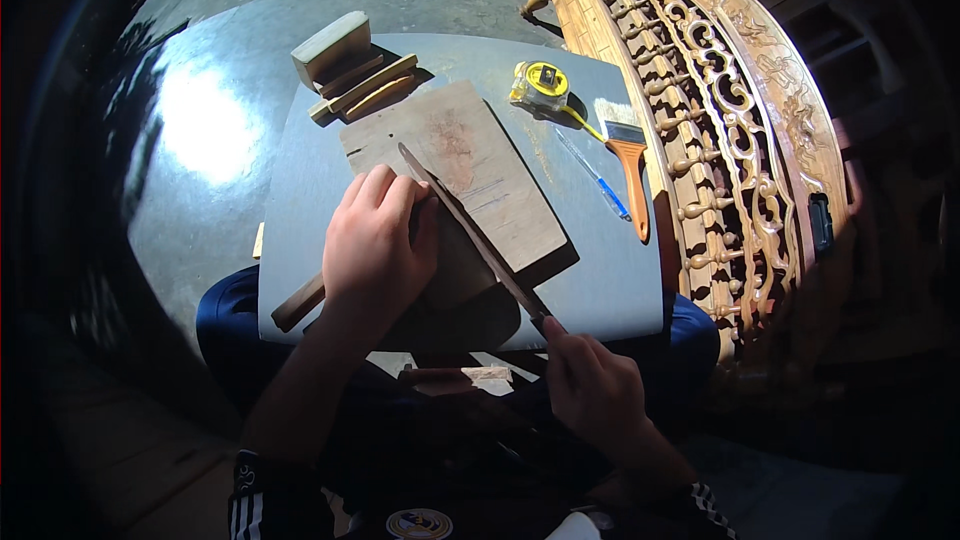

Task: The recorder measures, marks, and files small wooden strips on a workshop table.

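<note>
A long, narrow dark file [478, 237] slants across a flat wooden board [490, 180], its tapered tip toward the far left. My right hand [595, 380] is closed round its near end, beyond the front edge of the grey table [615, 290]. My left hand [380, 235] is closed over a dark wooden strip [300, 302], whose end sticks out to the lower left beneath the wrist. The fingertips of that hand are beside the file; what lies under the palm is hidden. Pencil-like lines and a reddish stain mark the board.
Behind the board are a pale block [333, 48] and several wooden strips [368, 87]. To the right lie a yellow tape measure [540, 85], a blue pen [603, 185] and a paintbrush [628, 165]. A carved wooden furniture piece [700, 120] stands along the right side.
</note>
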The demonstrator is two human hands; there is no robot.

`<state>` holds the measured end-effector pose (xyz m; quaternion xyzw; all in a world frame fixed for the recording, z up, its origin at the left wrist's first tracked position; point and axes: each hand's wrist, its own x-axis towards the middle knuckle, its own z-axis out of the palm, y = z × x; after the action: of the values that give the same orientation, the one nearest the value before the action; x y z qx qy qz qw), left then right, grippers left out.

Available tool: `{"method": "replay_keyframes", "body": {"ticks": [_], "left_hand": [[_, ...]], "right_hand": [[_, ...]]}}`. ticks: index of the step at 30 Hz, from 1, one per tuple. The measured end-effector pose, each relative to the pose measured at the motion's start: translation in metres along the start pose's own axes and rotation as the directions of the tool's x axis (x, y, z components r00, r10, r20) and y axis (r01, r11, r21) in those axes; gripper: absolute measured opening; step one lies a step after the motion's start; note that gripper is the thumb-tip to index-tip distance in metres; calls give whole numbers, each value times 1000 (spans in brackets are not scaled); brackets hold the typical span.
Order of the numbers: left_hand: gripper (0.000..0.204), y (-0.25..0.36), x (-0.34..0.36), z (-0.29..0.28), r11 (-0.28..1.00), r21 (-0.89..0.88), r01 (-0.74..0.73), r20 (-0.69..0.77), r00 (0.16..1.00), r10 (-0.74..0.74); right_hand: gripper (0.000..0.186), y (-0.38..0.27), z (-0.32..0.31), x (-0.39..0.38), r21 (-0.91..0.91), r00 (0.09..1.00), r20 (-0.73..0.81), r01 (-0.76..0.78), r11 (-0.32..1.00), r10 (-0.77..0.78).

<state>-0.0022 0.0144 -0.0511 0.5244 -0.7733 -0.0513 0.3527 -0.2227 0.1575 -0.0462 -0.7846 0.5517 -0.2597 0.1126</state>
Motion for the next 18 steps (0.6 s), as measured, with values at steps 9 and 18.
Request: {"method": "replay_keyframes", "body": {"ticks": [9, 18], "left_hand": [[11, 4, -6, 1, 1000, 7, 5, -27, 1000, -5], [12, 0, 4, 8, 997, -69, -29, -19, 999, 27]], "right_hand": [[50, 4, 14, 35, -22, 998, 50, 39, 999, -38], [37, 0, 3, 27, -16, 999, 28, -41, 999, 42]]}}
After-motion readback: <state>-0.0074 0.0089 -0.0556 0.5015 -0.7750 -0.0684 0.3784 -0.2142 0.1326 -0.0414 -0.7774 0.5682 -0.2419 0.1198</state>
